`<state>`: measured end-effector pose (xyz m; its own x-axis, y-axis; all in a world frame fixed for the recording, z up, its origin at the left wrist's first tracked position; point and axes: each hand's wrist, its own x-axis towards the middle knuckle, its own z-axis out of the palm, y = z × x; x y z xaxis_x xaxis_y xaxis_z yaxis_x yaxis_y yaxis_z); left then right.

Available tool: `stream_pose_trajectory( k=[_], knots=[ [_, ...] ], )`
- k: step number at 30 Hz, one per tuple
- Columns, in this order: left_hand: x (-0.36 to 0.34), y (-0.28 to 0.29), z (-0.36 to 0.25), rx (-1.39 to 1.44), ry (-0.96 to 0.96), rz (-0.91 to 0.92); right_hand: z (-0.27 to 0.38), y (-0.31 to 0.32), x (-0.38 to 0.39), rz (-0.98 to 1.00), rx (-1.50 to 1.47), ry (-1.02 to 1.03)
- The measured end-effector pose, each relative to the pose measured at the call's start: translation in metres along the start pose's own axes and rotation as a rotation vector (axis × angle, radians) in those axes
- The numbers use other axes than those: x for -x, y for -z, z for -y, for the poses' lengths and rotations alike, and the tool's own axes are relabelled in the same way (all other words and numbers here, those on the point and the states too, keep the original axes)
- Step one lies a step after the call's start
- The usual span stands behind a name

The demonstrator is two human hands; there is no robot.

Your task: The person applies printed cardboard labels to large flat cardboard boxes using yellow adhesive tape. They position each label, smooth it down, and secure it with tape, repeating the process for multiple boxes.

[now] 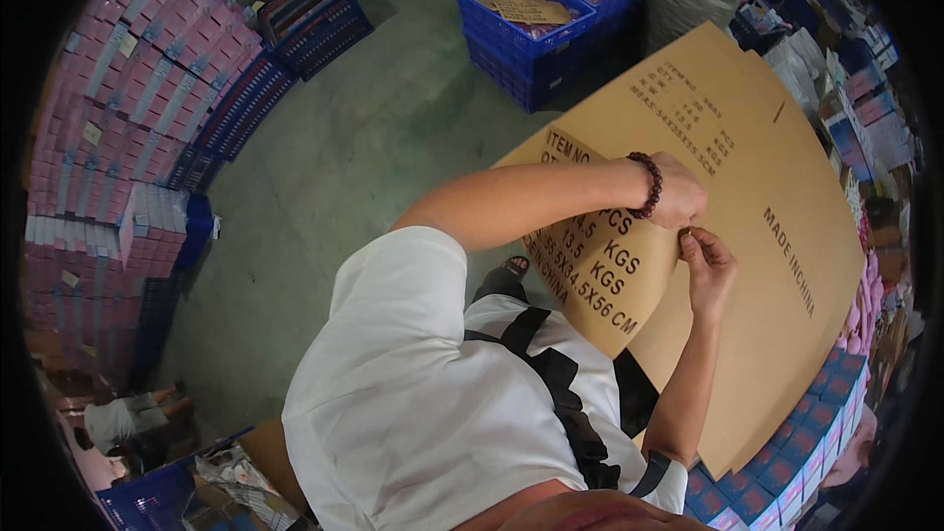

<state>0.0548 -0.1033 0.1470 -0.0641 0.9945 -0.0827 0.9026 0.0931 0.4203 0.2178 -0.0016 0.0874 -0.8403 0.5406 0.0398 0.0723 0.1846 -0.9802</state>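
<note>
A large flat brown cardboard sheet with dark printing lies in front of me to the right. Over its near left part sits a smaller brown sheet with bold black lettering, its right side curling up. My left arm reaches across the smaller sheet, and my left hand, with a dark bead bracelet at the wrist, is closed at its curled edge. Just below, my right hand pinches thumb and finger together, almost touching the left. A tiny pale spot shows at the pinch; what either hand holds is too small or hidden to name.
Blue boxes are stacked under the cardboard's near right side. Blue crates with plastic-wrapped goods stand beyond it. Tall rows of pink boxes and a blue crate line the left of the green floor. Another person is at lower left.
</note>
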Motion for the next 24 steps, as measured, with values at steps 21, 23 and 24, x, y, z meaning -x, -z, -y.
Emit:
stream_pose_trajectory(
  k=[21,23,24],
  knots=[
    [0.052,0.052,0.128,-0.106,-0.040,-0.086,0.053,-0.122,-0.109,0.249,0.679,0.150],
    [0.051,0.048,0.127,-0.098,-0.022,-0.085,0.051,-0.126,-0.107,0.217,0.752,0.167],
    [0.049,0.046,0.127,-0.082,-0.023,-0.092,0.051,-0.128,-0.105,0.196,0.788,0.146]
  ],
)
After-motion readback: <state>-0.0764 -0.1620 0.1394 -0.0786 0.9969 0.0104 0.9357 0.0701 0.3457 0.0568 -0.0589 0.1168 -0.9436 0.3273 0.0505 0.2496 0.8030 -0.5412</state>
